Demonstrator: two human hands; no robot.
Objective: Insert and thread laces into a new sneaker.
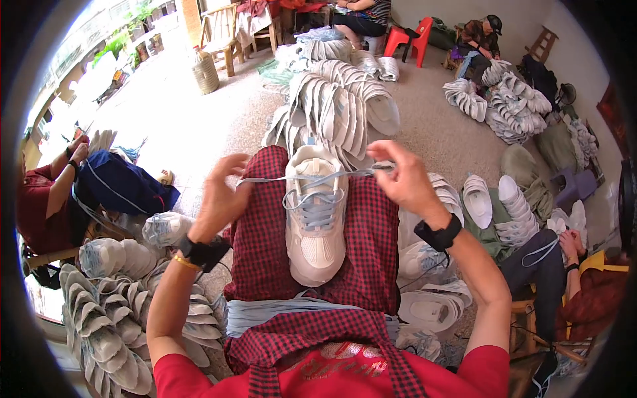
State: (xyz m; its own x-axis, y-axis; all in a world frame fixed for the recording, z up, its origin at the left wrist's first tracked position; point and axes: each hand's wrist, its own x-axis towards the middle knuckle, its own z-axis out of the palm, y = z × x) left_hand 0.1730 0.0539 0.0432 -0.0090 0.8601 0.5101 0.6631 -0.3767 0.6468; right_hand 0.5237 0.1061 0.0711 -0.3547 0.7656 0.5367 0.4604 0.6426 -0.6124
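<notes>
A white sneaker (pixel 317 249) lies on my lap, its toe toward me, on a red-and-black checked apron (pixel 373 232). Pale blue lacing (pixel 318 211) zigzags up its front. Across the top of the tongue the two ends of the shoelace (pixel 269 179) cross and stretch out to either side. My left hand (pixel 224 192) is closed on one end, left of the shoe. On the other side my right hand (pixel 403 176) pinches the other end, its fingers curled. A bundle of loose pale blue shoelaces (pixel 285 313) rests across my lap, nearer my body.
Nested rows of white shoe uppers (pixel 332 113) stand just ahead, with more piles (pixel 106 331) at lower left and a single shoe (pixel 431 310) at right. Co-workers sit at left (pixel 46 192), right (pixel 597 292) and far right (pixel 481 50). A red chair (pixel 411 43) stands behind.
</notes>
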